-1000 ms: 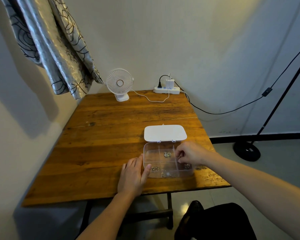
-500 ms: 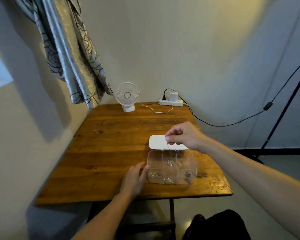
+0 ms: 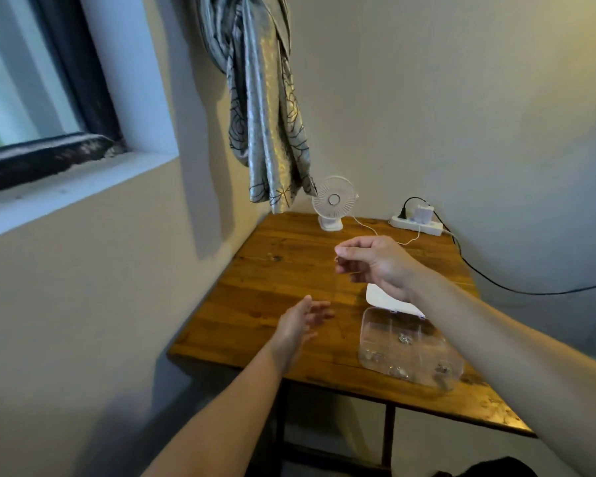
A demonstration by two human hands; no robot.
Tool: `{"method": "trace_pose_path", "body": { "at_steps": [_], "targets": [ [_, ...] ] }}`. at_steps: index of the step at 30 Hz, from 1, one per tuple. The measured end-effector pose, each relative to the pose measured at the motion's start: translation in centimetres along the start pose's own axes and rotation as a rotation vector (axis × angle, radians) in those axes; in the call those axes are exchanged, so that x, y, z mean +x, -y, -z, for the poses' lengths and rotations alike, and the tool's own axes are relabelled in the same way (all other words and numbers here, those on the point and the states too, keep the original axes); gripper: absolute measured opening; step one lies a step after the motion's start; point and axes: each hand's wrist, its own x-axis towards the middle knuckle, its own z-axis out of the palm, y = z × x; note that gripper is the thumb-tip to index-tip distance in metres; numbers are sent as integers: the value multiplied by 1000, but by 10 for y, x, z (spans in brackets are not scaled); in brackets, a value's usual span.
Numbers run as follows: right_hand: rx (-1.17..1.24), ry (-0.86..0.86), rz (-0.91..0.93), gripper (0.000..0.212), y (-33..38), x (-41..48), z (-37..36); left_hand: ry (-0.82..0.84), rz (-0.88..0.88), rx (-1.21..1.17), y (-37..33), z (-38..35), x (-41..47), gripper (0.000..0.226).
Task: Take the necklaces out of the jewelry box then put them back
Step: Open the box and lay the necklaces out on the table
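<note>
A clear plastic jewelry box (image 3: pixel 375 327) lies open near the table's front right, its white lid (image 3: pixel 379 297) folded back. Several small silvery necklaces (image 3: pixel 405 338) sit coiled in its compartments. My right hand (image 3: pixel 375 263) is raised above the table, left of the box, pinching the top of a thin necklace chain (image 3: pixel 336 297) that hangs down, faint and blurred. My left hand (image 3: pixel 300 321) hovers lower, fingers spread, just left of the hanging chain and apart from the box.
The wooden table (image 3: pixel 289 270) stands in a corner. A small white fan (image 3: pixel 334 203) and a power strip (image 3: pixel 417 225) with a charger sit at its back edge. A patterned curtain (image 3: pixel 265 115) hangs above the far left corner. Black cable (image 3: pixel 496 284) trails right.
My right hand has risen and moved left, drawing the necklace chain out of the box. My left hand has left the box's edge and lifted off the table. The view has swung left.
</note>
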Motion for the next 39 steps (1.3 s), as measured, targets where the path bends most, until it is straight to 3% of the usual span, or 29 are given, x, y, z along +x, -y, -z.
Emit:
{"method": "trace_pose_path", "body": {
  "at_steps": [5,11,14,16,18,20,25,29,33,39],
  "targets": [
    [40,-80,-74,16,-17,39,-12,66,112,-82,17,39,6,51],
    [55,-61,-212,19,-40,92,-37,-106,40,-89,31,82,38,27],
    [59,-37,-241,19,-51,112,-50,-187,46,-135,29,85,64,27],
    [70,-40,-247,18,-57,123,-55,-246,2,47,35,83,82,26],
    [69,-61,-256,18,-64,133,-56,-333,-143,534,46,81,94,28],
    [56,-100,-260,16,-72,142,-53,-366,-327,859,57,75,99,30],
    [3,-178,-277,14,-92,163,-34,-291,-407,1202,70,81,121,45],
    [-39,-230,-275,13,-106,177,-22,-235,-519,1273,66,99,128,23],
    [-234,-228,-255,6,-120,201,-29,-351,-577,1273,83,116,102,13],
    [-508,-65,-191,5,-148,229,-85,-521,-534,1116,107,129,60,4]
  ]
}}
